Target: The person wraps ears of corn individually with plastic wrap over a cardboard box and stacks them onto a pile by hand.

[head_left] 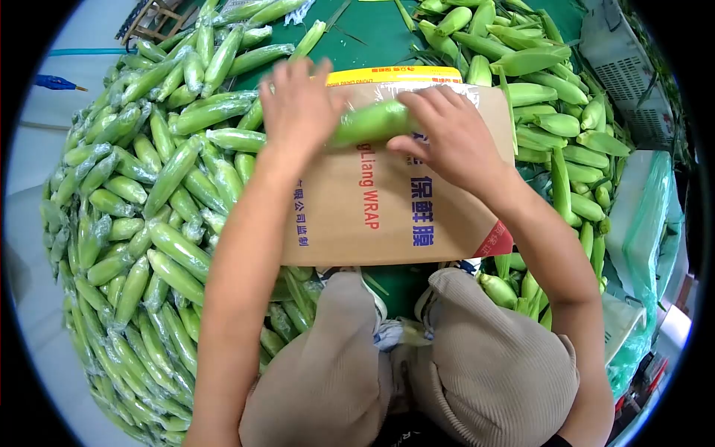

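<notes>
A green ear of corn in its husk (pixel 371 123) lies crosswise on top of a cardboard box (pixel 335 223) with printed lettering, across my lap side. Shiny clear film shows around it near the box's far edge. My right hand (pixel 462 138) curves around the corn's right end, thumb on the near side and fingers on the far side. At the other end is my left hand (pixel 298 112), blurred, its fingers stretched forward and apart, its thumb near the corn. A yellow cling-film box (pixel 395 74) stands along the far edge of the cardboard.
Film-wrapped corn (pixel 171 179) is heaped on the left, around to the front. Unwrapped corn (pixel 558 127) is piled on the right. Beyond it stands a pale plastic crate (pixel 629 82). Green plastic sheeting (pixel 652 246) hangs at the right. The floor covering (pixel 357 37) is green.
</notes>
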Tool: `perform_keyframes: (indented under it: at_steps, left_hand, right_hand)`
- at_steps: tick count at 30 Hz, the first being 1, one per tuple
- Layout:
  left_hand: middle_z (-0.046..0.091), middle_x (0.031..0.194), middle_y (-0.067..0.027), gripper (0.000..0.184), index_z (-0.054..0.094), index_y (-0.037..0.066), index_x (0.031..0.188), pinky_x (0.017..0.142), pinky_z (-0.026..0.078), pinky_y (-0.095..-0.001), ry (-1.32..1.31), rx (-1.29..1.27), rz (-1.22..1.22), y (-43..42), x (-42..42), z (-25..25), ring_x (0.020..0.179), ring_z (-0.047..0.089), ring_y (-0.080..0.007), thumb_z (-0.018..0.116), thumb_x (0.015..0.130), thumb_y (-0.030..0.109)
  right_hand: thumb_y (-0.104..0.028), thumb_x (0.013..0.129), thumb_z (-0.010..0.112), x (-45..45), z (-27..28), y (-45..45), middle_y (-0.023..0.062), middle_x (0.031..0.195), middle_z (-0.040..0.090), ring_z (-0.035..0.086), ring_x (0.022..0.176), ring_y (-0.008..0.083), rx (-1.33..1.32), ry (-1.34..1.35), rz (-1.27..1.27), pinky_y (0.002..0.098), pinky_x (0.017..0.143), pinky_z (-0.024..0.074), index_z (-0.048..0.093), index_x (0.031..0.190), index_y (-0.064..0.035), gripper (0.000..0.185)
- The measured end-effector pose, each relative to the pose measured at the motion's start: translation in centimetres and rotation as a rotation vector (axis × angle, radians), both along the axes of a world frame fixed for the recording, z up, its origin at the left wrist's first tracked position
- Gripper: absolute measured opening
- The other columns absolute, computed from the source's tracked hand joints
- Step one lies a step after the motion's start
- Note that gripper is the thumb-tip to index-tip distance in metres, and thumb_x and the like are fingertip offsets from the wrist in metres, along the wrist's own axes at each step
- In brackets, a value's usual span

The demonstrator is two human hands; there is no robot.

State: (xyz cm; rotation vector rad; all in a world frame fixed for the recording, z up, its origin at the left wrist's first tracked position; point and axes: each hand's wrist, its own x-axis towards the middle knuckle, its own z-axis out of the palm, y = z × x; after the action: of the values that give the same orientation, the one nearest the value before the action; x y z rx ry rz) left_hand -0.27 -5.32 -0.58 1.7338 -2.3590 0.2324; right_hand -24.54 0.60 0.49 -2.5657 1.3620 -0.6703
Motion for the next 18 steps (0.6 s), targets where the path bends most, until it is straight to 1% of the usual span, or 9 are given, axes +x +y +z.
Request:
perform_keyframes:
  at_steps: [3, 4, 7, 9, 12, 15, 16, 17, 18]
  left_hand:
    - [0.06, 0.145, -0.0117, 0.04, 0.071, 0.008, 0.129, 0.115, 0.035, -0.0588, 0.691, 0.196, -0.093, -2.3, -0.9, 1.4, 0.14, 0.05, -0.0271, 0.07, 0.095, 0.029]
    - [0.063, 0.143, -0.0109, 0.045, 0.067, 0.009, 0.135, 0.115, 0.038, -0.0554, 0.685, 0.221, -0.219, -0.6, -1.7, 1.6, 0.138, 0.055, -0.0245, 0.067, 0.091, 0.017]
    - [0.069, 0.132, -0.0114, 0.06, 0.06, 0.009, 0.144, 0.11, 0.047, -0.0469, 0.069, -0.182, -0.371, 2.5, -3.3, -0.8, 0.128, 0.064, -0.028, 0.068, 0.085, 0.013]
    - [0.073, 0.119, -0.0109, 0.06, 0.06, 0.01, 0.139, 0.1, 0.053, -0.0438, 0.149, -0.122, -0.4, 3.2, -2.7, -1.4, 0.114, 0.069, -0.0314, 0.071, 0.079, 0.014]
    - [0.072, 0.116, -0.0116, 0.051, 0.065, 0.01, 0.125, 0.094, 0.055, -0.0473, 0.212, 0.21, -0.354, 6.6, -1.6, -0.7, 0.108, 0.07, -0.0342, 0.075, 0.075, 0.017]
    - [0.072, 0.105, -0.0143, 0.048, 0.066, 0.01, 0.118, 0.087, 0.056, -0.0503, 0.247, 0.587, -0.327, 8.8, -2.5, 1.1, 0.099, 0.07, -0.0386, 0.078, 0.073, 0.021]
    - [0.072, 0.104, -0.0155, 0.049, 0.067, 0.01, 0.117, 0.086, 0.056, -0.0507, 0.224, 0.706, -0.316, 8.6, -3.0, 2.6, 0.098, 0.07, -0.0397, 0.079, 0.071, 0.023]
    - [0.072, 0.103, -0.0168, 0.05, 0.067, 0.01, 0.115, 0.086, 0.056, -0.0511, 0.196, 0.824, -0.305, 8.3, -3.3, 3.5, 0.097, 0.07, -0.0408, 0.08, 0.07, 0.025]
    - [0.073, 0.101, -0.0187, 0.053, 0.067, 0.009, 0.115, 0.088, 0.056, -0.0512, 0.366, 0.842, -0.472, 8.6, -2.6, 1.3, 0.098, 0.069, -0.043, 0.08, 0.068, 0.028]
  right_hand:
    - [-0.048, 0.078, 0.082, 0.3, -2.2, -4.3, 0.016, 0.121, 0.063, 0.059, 0.123, 0.0347, -0.14, 0.128, 0.03, 0.0474, 0.107, 0.0448, 0.059, 0.133, -0.0071, 0.073]
    - [-0.05, 0.078, 0.082, 0.4, -2.5, -6.0, 0.0175, 0.121, 0.064, 0.06, 0.123, 0.0361, -0.082, 0.144, 0.023, 0.0477, 0.106, 0.0459, 0.06, 0.132, -0.0058, 0.073]
    - [-0.054, 0.079, 0.082, 0.2, -1.2, -7.0, 0.023, 0.119, 0.067, 0.064, 0.118, 0.041, 0.322, 0.071, 0.016, 0.0488, 0.103, 0.0494, 0.064, 0.127, -0.0024, 0.073]
    - [-0.059, 0.082, 0.079, 0.4, -2.3, -6.7, 0.0297, 0.116, 0.07, 0.067, 0.11, 0.0465, 0.388, -0.131, 0.205, 0.0501, 0.098, 0.0525, 0.07, 0.124, 0.0002, 0.073]
    - [-0.047, 0.097, 0.07, -0.4, 3.1, -5.2, 0.0246, 0.134, 0.066, 0.066, 0.116, 0.0415, 0.966, 0.09, 0.284, 0.047, 0.099, 0.0516, 0.064, 0.138, 0.0, 0.063]
    - [-0.044, 0.102, 0.064, -1.1, 0.5, -6.8, 0.0224, 0.142, 0.063, 0.064, 0.123, 0.0396, 0.559, -0.115, 0.233, 0.0447, 0.102, 0.052, 0.063, 0.142, -0.0038, 0.057]
    - [-0.048, 0.105, 0.056, -0.1, -1.6, -6.9, 0.0165, 0.156, 0.054, 0.055, 0.139, 0.0378, 0.281, -0.208, 0.401, 0.0482, 0.116, 0.0439, 0.057, 0.152, -0.0175, 0.056]
    - [-0.055, 0.104, 0.054, 1.3, -2.0, -5.1, 0.0053, 0.169, 0.039, 0.033, 0.157, 0.0294, 0.185, 0.17, 0.368, 0.0556, 0.128, 0.0263, 0.048, 0.159, -0.0251, 0.063]
    - [-0.058, 0.104, 0.052, 1.8, -4.4, -3.9, 0.0007, 0.171, 0.036, 0.025, 0.16, 0.0267, 0.153, 0.214, 0.396, 0.0587, 0.129, 0.0182, 0.046, 0.16, -0.0273, 0.065]
